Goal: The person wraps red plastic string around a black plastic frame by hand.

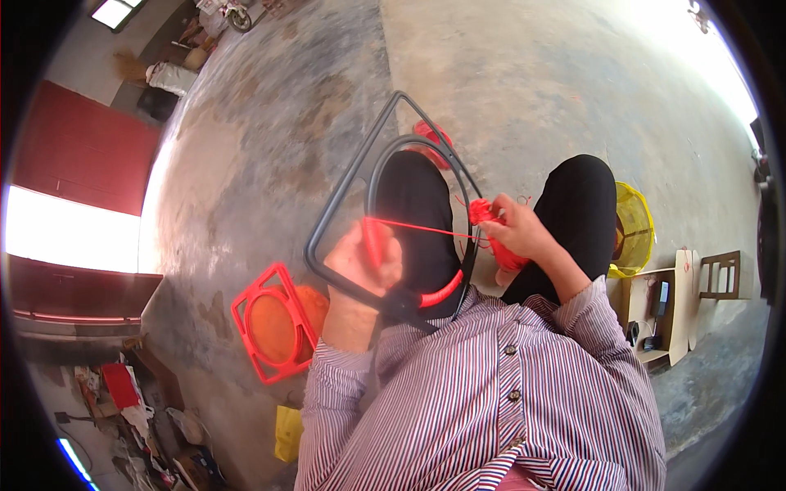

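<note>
A dark grey frame (332, 204), squarish with a round ring inside, stands tilted over my left thigh. My left hand (360, 260) is closed round its left side, where red cord wraps part of the ring. More red wrapping (443, 291) covers the ring's lower part. From my left hand a taut red cord (426, 228) crosses the ring to my right hand (520, 231). That hand is closed on a bundle of red cord (481, 211) at the frame's right side. More red cord hangs below its fingers.
A red frame (270, 372) of like shape lies left of me beside an orange round thing (311, 304). Nearby is a yellow bag (287, 432). At my right stand a yellow basket (647, 229), an open cardboard box (681, 319) and a small wooden stool (722, 276).
</note>
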### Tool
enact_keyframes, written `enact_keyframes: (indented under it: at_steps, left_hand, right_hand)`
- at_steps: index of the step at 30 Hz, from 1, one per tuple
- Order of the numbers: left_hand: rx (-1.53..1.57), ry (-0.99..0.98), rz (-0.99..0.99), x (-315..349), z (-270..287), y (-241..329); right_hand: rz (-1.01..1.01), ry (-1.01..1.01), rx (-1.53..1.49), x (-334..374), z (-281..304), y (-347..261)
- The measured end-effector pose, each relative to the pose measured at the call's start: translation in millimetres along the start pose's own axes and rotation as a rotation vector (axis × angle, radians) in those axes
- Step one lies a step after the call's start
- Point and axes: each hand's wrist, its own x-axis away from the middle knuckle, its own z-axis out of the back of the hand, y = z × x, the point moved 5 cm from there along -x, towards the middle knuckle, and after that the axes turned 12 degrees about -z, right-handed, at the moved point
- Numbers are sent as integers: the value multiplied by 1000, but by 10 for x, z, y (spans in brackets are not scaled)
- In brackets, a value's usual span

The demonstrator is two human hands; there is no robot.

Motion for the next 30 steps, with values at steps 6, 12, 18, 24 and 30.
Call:
enact_keyframes:
  at_steps: [6,12,18,24,30]
  left_hand:
    - [-294,5,-160,-32,-493,-154]
    - [-51,-119,131,118,-814,-437]
    - [-1229,-464,-292,132,-868,-424]
    - [37,205,14,8,-625,-413]
    - [-243,97,-210,-25,-561,-290]
  right_hand:
    - [119,29,-11,-149,-289,-274]
    - [204,-584,-977,16,154,-1199]
    - [752,-868,-750,213,301,-1506]
    - [217,-399,-914,45,219,-952]
    - [195,-638,-1124,568,0,-1150]
